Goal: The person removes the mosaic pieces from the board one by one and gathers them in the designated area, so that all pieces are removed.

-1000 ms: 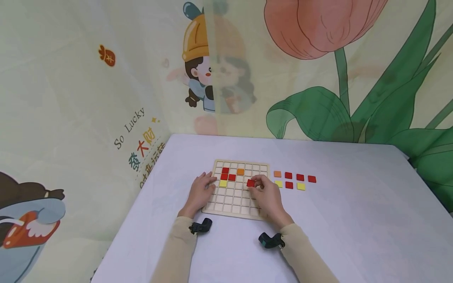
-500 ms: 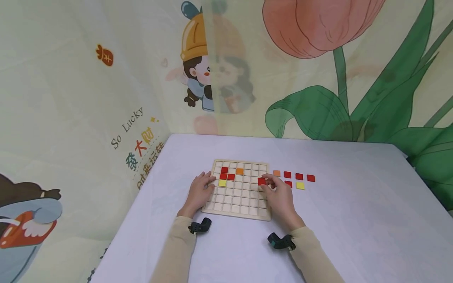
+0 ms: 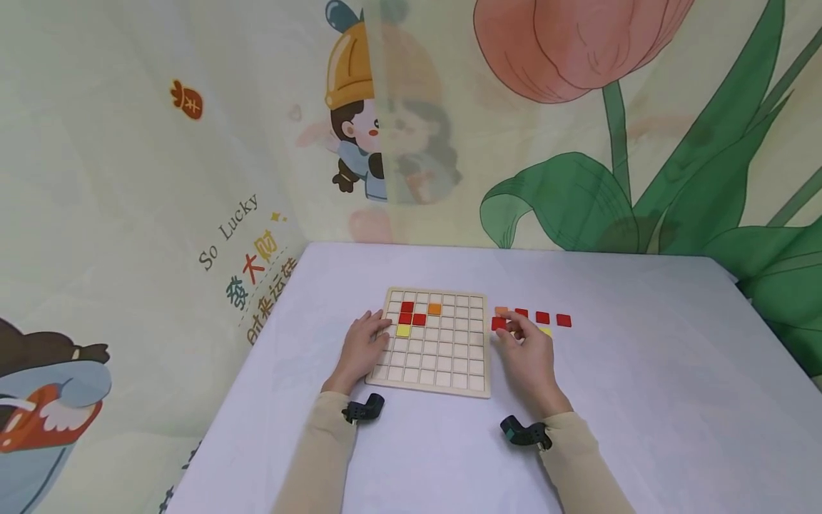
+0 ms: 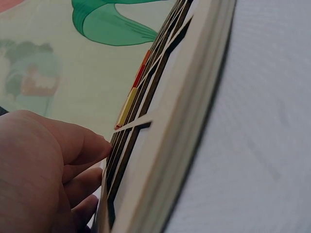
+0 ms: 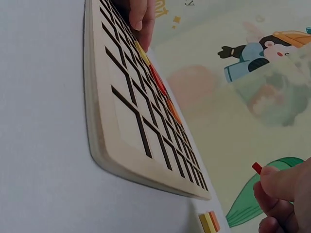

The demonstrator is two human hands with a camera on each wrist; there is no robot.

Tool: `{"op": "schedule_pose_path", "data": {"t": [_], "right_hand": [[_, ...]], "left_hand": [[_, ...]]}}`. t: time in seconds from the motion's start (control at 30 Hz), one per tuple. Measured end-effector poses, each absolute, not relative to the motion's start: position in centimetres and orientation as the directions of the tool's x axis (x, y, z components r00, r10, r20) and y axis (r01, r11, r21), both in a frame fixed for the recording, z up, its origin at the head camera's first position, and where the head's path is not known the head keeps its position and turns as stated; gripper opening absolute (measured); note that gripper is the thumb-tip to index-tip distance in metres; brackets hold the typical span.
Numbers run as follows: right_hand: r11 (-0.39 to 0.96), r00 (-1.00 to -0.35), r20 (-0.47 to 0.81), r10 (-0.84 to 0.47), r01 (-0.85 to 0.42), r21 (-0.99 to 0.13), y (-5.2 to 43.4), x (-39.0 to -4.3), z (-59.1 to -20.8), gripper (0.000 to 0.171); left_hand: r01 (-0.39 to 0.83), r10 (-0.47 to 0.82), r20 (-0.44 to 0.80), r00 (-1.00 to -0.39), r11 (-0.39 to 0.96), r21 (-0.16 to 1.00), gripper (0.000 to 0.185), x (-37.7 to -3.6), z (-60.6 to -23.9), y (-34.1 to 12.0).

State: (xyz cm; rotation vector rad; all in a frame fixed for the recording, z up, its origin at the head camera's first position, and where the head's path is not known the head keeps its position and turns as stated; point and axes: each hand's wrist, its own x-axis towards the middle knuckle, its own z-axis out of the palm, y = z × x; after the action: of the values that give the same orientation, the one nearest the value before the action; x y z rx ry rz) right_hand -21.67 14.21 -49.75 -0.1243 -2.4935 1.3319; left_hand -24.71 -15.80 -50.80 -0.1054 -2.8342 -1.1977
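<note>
My right hand (image 3: 528, 351) covered most of a yellow tile (image 3: 546, 331) and part of the orange tile (image 3: 501, 310); my wrist view cut the hand off at the edge.

— Where do we have room to move a hand?

— In front of the wooden grid board (image 3: 437, 357) the table (image 3: 642, 400) lies bare, and so does its far stretch behind the board.

— What blocks us on the right?

— The loose tiles (image 3: 554, 319) sit in rows just beside the board's right edge, and our right hand (image 3: 529, 353) covers part of them, pinching a red tile (image 3: 499, 323).

— And on the left?

— Our left hand (image 3: 361, 350) rests on the board's left edge; the printed curtain (image 3: 160, 178) closes that side and the back.
</note>
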Motion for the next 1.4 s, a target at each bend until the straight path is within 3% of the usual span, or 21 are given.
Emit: {"op": "schedule_pose_path", "data": {"t": [0.37,1.4], "right_hand": [[0.584,-0.939,0.146,0.310,0.067,-0.809,17.7,-22.1,-49.5,0.032],[0.568,-0.894,0.085,0.441,0.204,-0.797,22.9,-21.9,-49.5,0.038]], "left_hand": [[0.065,0.035,0.056,-0.998,0.698,0.713,0.033,-24.8,-50.6,-15.7],[0.070,0.034,0.064,-0.997,0.705,0.706,0.032,-24.8,-50.6,-15.7]]}}
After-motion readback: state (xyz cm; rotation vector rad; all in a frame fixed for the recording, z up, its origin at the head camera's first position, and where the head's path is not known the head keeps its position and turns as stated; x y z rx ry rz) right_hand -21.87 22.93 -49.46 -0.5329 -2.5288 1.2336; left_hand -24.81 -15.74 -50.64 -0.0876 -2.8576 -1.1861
